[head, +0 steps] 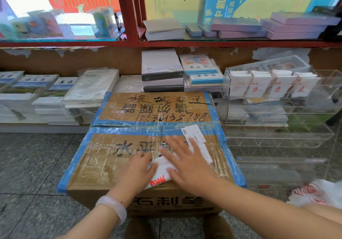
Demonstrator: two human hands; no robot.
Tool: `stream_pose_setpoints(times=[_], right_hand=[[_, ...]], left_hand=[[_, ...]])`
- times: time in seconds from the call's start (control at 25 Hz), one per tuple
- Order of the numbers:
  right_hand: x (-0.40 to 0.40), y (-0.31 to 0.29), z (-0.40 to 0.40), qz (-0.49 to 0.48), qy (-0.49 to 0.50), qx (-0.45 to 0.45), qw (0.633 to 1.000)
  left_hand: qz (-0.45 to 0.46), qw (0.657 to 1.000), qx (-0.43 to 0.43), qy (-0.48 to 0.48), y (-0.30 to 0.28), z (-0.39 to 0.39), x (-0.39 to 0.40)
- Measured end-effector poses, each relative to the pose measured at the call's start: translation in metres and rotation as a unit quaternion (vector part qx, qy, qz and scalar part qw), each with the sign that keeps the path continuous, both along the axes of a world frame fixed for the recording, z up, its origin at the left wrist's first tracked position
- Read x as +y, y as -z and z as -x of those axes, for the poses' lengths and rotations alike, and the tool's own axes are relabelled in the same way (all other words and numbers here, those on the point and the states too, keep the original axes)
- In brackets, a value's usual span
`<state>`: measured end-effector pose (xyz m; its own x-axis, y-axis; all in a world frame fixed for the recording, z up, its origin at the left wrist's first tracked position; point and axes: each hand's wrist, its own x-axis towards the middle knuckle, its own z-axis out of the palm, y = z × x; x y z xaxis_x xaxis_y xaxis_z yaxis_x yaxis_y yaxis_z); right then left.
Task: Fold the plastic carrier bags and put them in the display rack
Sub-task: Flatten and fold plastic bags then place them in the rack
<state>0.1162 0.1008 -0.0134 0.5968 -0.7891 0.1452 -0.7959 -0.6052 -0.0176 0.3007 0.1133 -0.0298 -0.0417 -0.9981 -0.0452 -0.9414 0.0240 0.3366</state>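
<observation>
Carrier bag (pixel 162 172), white w/ red print, lies folded small on top of a taped cardboard box (pixel 129 157), near the box's front edge, between the two hands.

Far left: stacks of exercise books (pixel 55 98) on a low shelf behind the box. Left hand (pixel 137 172), pale bangle (pixel 112 208) on the wrist, fingers curled down onto the bag's left edge, pressing it to the box; can't tell if thumb is under the fold. Right hand (pixel 187 162) lies flat on the bag's right part, fingers straight and spread, palm down, gripping nothing. A white shipping label (pixel 193 135) sits on the box just beyond those fingertips.

Right of the box: clear acrylic display rack (pixel 277 127) on the floor, its top row holding four folded white bags (pixel 273 86) standing upright side by side; lower tiers look see-through. Bottom right corner: loose heap of unfolded bags (pixel 318 194), white w/ red print, well apart from the box.
</observation>
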Motion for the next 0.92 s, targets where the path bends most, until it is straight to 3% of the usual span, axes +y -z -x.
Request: stream_pose_setpoints(times=[0.12,0.24,0.52,0.64,0.8,0.92], right_hand=[[0.007,0.013,-0.01,-0.129,-0.041,0.056,0.989],[0.001,0.021,-0.007,-0.148,-0.065,0.035,0.986],[-0.019,0.011,-0.008,-0.142,-0.097,0.08,0.982],[-0.037,0.012,0.008,-0.149,-0.063,0.081,0.983],[-0.065,0.013,0.043,-0.17,0.043,0.076,0.982],[-0.068,0.016,0.051,-0.194,0.12,0.07,0.971]], left_hand=[[0.11,0.989,-0.095,0.001,0.0,0.007,0.011],[0.198,0.967,-0.129,0.093,0.016,0.018,0.026],[0.021,0.989,-0.13,0.069,0.035,0.017,0.043],[-0.051,0.988,-0.128,0.076,0.03,0.017,0.048],[0.037,0.981,-0.17,0.09,0.029,0.011,0.053],[-0.012,0.976,-0.185,0.112,0.026,0.005,0.046]])
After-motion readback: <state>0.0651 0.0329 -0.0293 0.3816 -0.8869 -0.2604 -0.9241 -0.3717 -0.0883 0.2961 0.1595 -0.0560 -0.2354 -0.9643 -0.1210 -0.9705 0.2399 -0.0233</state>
